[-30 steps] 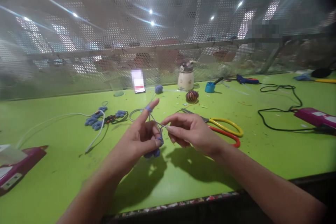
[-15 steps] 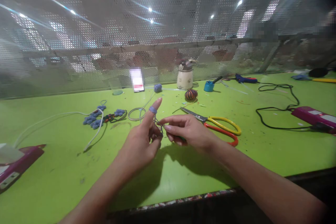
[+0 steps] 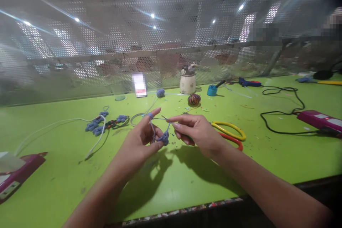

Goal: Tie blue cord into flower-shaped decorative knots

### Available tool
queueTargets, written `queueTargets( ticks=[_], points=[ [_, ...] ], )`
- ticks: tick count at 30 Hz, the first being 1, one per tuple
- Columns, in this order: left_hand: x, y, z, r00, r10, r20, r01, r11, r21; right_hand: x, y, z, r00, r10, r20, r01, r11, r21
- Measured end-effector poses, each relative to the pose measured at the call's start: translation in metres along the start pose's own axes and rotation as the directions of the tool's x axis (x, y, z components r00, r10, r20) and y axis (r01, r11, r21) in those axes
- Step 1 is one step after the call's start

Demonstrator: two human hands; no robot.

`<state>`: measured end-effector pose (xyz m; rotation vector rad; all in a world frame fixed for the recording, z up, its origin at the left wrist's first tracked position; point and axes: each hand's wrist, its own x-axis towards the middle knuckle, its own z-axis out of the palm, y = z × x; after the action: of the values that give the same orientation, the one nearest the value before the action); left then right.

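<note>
Between thumb and fingers, my left hand [image 3: 141,139] pinches a small piece of blue-purple crochet work [image 3: 163,138]. Blue yarn is wound round its raised index finger and stretches across to the right. My right hand [image 3: 193,130] grips a thin crochet hook [image 3: 165,118], whose tip points left with the yarn on it; most of its handle is hidden in the fingers. A strand runs from the hook down to the crochet piece. Behind the hands sits a ball of blue yarn [image 3: 160,93]. Scissors with yellow and red handles [image 3: 229,130] lie partly behind my right hand.
Crocheted blue pieces [image 3: 93,127] and a white cable [image 3: 103,131] lie at left, near a purple power strip [image 3: 16,174]. Further back are a lit phone [image 3: 139,85], a bottle [image 3: 187,81], a multicoloured yarn ball [image 3: 194,99], a blue pot [image 3: 212,90] and a glue gun [image 3: 249,82]. Another power strip [image 3: 319,121] is at right.
My hands have drawn slightly apart, and the yarn now stretches between the left index finger and the hook. The crochet piece shows more clearly, and the left index finger leans lower.
</note>
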<state>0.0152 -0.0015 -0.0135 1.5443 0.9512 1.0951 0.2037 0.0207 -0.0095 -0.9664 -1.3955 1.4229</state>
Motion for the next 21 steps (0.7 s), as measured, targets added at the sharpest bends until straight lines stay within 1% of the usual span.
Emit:
queueTargets(
  ticks=[2,4,6,12,15,18,21],
  points=[
    [0.001,0.001,-0.001,1.000,-0.026,0.003,0.026,0.996,-0.084,0.000,0.001,0.000,1.000,-0.022,0.010,0.022,1.000,-0.020],
    [0.001,0.002,-0.001,0.999,-0.038,-0.011,0.037,0.992,-0.118,0.000,0.002,-0.001,0.999,-0.042,0.013,0.043,0.998,-0.042],
    [0.001,0.002,-0.001,0.999,-0.040,-0.024,0.037,0.993,-0.115,0.000,0.003,-0.001,0.998,-0.061,0.024,0.062,0.995,-0.074],
    [-0.001,0.002,-0.003,0.997,-0.073,-0.022,0.070,0.989,-0.129,-0.002,0.000,-0.002,0.989,-0.095,0.109,0.116,0.971,-0.208],
    [0.000,0.003,-0.003,0.997,-0.074,-0.008,0.072,0.987,-0.143,-0.005,-0.004,0.000,0.988,-0.110,0.111,0.135,0.959,-0.251],
    [-0.001,0.006,-0.002,0.995,-0.085,-0.057,0.077,0.990,-0.120,-0.007,-0.008,0.002,0.991,-0.102,0.090,0.125,0.944,-0.305],
    [-0.002,0.008,-0.003,0.988,-0.099,-0.120,0.087,0.991,-0.098,-0.009,-0.011,0.003,0.985,-0.150,0.089,0.172,0.914,-0.366]
  ],
)
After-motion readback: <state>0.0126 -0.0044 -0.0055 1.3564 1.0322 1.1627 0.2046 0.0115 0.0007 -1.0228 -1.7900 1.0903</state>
